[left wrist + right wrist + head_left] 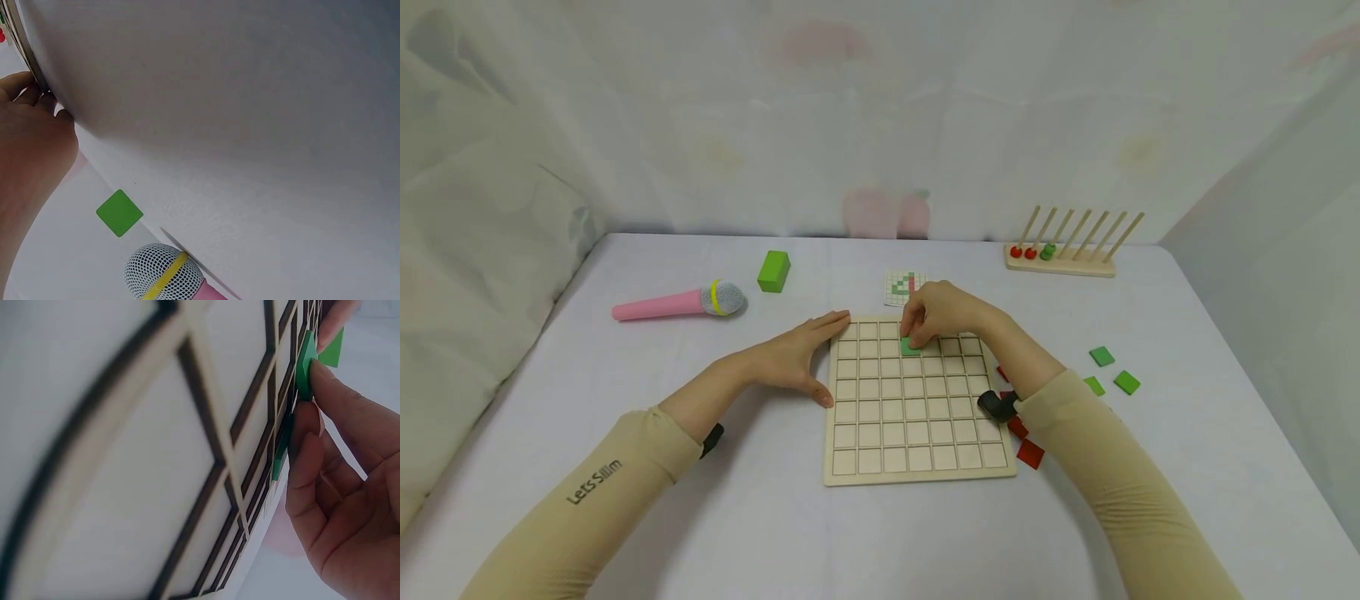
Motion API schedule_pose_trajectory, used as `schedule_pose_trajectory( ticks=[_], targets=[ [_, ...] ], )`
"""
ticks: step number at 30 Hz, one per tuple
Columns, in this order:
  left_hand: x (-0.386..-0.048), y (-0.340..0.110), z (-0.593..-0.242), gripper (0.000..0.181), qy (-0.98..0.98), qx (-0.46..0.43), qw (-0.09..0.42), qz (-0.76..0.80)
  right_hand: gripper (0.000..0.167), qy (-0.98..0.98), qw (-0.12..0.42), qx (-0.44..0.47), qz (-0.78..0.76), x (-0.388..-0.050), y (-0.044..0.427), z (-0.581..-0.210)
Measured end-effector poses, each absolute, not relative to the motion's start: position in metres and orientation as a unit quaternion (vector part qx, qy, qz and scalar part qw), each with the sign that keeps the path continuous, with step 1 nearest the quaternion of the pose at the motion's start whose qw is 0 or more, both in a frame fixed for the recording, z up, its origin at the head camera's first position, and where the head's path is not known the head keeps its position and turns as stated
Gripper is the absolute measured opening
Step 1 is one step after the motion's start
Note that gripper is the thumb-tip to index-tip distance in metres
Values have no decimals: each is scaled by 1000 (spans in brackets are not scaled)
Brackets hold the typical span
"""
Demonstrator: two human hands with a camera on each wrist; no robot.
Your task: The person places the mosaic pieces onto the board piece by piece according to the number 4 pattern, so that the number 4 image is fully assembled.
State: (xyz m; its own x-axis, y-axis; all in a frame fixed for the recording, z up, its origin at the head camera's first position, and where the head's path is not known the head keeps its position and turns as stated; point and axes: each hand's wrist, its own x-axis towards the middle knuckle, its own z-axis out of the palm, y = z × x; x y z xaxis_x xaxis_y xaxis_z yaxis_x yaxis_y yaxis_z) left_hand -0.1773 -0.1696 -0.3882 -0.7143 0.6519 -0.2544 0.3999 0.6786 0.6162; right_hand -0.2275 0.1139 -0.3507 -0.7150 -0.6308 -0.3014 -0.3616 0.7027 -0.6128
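The right hand [943, 308], at the upper middle of the head frame, has thumb and finger pinched together on a thin, square, bright green tile [911, 347]. Being square, the tile has no long axis; it lies just below the hand's fingertips, toward the near side of the pale wooden board with a square grid [892, 410]. From the head view it sits over the second row from the top, fourth column from the left; in the right wrist view it looks tilted to the board, and I cannot tell whether any edge is seated. A darker green tile [283, 450] lies flat against the grid under the same fingers, at the right of that wrist frame. The left hand [786, 357], fingers and thumb spread apart, touches the board's left edge, farther from the pinched tile than the right hand. Just above the board is a small white card with a coloured grid [898, 287], partly behind the right hand. Small red square tiles [1031, 454] lie beside the board's right edge, and loose green square tiles [1127, 382] farther right on the white-covered desk [1210, 467], past the right forearm.
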Motion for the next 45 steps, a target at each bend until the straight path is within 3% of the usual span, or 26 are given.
schedule_pose_trajectory(
  ticks=[26,45],
  targets=[
    [-177,-170,-388,128,883,301,233,274,10,890,230,-295,-261,-226,115,-344],
    [-180,-172,-391,130,886,301,231,266,21,902,203,-230,-304,-235,179,-320]
  ],
)
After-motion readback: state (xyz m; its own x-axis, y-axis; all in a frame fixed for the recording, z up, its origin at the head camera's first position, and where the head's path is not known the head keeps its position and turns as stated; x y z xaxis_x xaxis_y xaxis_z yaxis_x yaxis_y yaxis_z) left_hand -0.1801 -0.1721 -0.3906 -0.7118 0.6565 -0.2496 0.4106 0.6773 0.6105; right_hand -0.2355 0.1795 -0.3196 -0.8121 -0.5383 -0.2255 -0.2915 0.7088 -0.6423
